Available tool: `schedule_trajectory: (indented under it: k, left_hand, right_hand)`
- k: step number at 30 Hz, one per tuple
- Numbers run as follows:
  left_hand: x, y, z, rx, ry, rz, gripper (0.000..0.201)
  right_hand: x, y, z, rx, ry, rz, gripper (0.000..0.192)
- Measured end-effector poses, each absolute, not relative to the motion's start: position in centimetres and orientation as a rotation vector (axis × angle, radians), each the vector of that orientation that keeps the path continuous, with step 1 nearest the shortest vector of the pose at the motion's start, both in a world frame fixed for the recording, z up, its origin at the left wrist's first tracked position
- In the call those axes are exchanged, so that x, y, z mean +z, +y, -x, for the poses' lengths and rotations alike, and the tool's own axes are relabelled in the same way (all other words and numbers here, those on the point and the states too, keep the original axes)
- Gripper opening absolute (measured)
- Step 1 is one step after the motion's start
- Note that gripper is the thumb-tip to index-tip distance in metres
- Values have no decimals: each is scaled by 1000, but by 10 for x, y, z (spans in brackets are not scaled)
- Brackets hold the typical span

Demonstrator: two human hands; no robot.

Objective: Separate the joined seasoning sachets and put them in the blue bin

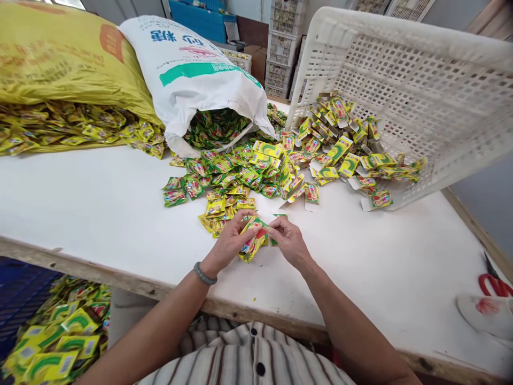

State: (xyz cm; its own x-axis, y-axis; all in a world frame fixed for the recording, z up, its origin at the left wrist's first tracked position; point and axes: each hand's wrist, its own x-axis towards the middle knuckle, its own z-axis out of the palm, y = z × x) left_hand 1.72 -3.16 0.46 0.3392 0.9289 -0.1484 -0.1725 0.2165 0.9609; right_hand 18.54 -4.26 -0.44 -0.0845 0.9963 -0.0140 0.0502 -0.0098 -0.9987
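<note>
My left hand (229, 243) and my right hand (289, 241) meet over the white table (100, 208), both gripping a small bunch of yellow-green sachets (253, 243). The left hand cups the bunch from below; the right pinches its upper edge. A bead bracelet (204, 275) circles my left wrist. Just beyond the hands lies a loose pile of sachets (228, 176) spilling from a white sack (192, 75). Flat yellow-green small cartons (340, 149) are heaped to the right.
A tipped white plastic crate (420, 80) holds the cartons at right. A yellow sack (60, 59) of sachets lies at back left. Red-handled scissors (495, 283) rest at the right edge. Filled cartons sit in a bin (56, 342) below the table at left.
</note>
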Motion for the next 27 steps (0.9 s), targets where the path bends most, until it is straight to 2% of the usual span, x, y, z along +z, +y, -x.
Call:
schedule_trajectory:
  k: [3,6,11,22,27]
  left_hand:
    - [2,-31,-18,939,893,-976,42]
    - [2,-31,-19,950,876,-958,44]
    - [5,-31,-19,1039,916,-905,47]
    - [1,-31,-19,1057,950,-929,45]
    - [0,-31,-18,1053,955,-978,40]
  right_hand:
    - [-4,-42,-185,1265,-1276,1195,27]
    - [1,-43,-184,1289,-1230,1158,40]
    - [10,-48,-183,1118,-1395,1197,22]
    - [-4,-46,-180,1441,-935,1192,31]
    - [-4,-47,-187,1411,-1066,1239,27]
